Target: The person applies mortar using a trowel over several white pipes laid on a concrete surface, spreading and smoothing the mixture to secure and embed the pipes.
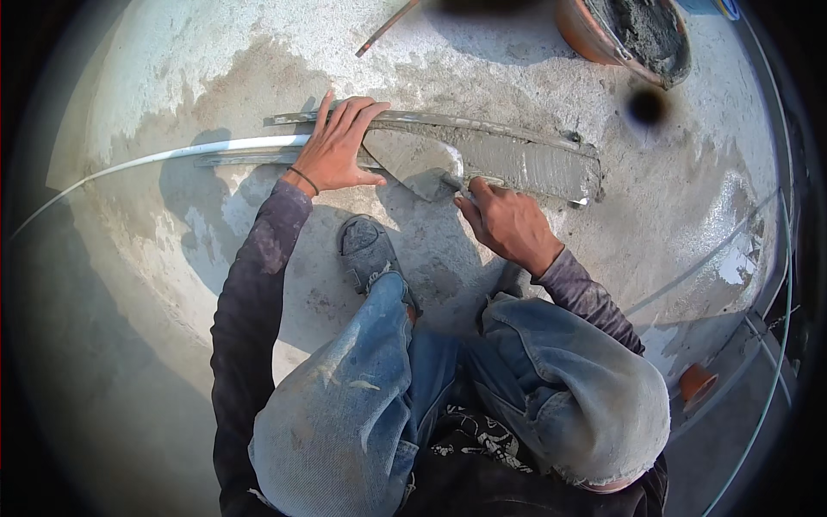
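Note:
My right hand [514, 226] is closed around the handle of a pointed trowel [420, 159]. The trowel's broad blade points left, toward my other hand, and lies over the left part of a grey mortar strip [525, 164]. That mortar is wet, smoothed and ridged. A thin, mortar-smeared batten [465, 121] runs along its far edge. My left hand [343, 145] lies across the battens with fingers spread, fingertips at the far batten and thumb out to the near side. A second batten [245, 159] and a white pipe [172, 153] reach under or beside that hand; their ends there are hidden.
A bucket [590, 39] of grey mortar stands at the far right. A thin stick [388, 28] lies on the rough, stained concrete floor [284, 52]. At the right rim are a pale hose [786, 284] and a small orange pot [696, 381]. My sandalled foot [366, 246] is near the battens.

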A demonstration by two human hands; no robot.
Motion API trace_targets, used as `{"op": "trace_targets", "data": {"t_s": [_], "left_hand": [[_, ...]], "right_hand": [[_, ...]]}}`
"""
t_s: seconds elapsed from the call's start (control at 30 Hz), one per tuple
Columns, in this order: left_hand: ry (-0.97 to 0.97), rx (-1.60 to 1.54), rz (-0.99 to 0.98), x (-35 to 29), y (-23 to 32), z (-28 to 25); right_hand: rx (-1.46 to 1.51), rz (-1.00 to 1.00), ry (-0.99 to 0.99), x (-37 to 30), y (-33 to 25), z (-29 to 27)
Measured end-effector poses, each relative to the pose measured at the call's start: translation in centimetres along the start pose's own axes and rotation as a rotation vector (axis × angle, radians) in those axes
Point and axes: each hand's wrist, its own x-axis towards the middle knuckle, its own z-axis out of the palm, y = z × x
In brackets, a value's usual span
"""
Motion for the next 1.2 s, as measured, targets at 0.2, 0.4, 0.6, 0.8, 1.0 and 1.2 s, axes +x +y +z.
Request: {"op": "trace_targets", "data": {"t_s": [0.2,0.4,0.6,0.8,1.0,1.2], "left_hand": [[-0.010,-0.058,-0.057,0.3,0.1,0.8],[-0.014,-0.063,-0.050,0.2,0.0,0.6],[-0.024,-0.082,-0.066,0.5,0.5,-0.3],[0.033,-0.047,-0.140,-0.3,1.3,-1.7],[0.281,-0.076,-0.436,-7.9,-0.2,-1.8],[0.654,-0.194,-0.746,-17.2,-2.7,-1.5]], "right_hand": [[-0.065,0.038,0.058,-2.5,4.2,-2.0],[-0.083,0.318,0.061,-11.1,9.9,-8.7],[-0.202,0.559,0.295,-12.9,9.7,-20.3],[-0.880,0.379,0.474,-1.5,15.6,-29.6],[-0.976,0.013,0.106,5.5,19.2,-33.1],[-0.048,0.660,0.061,5.6,18.0,-31.1]]}}
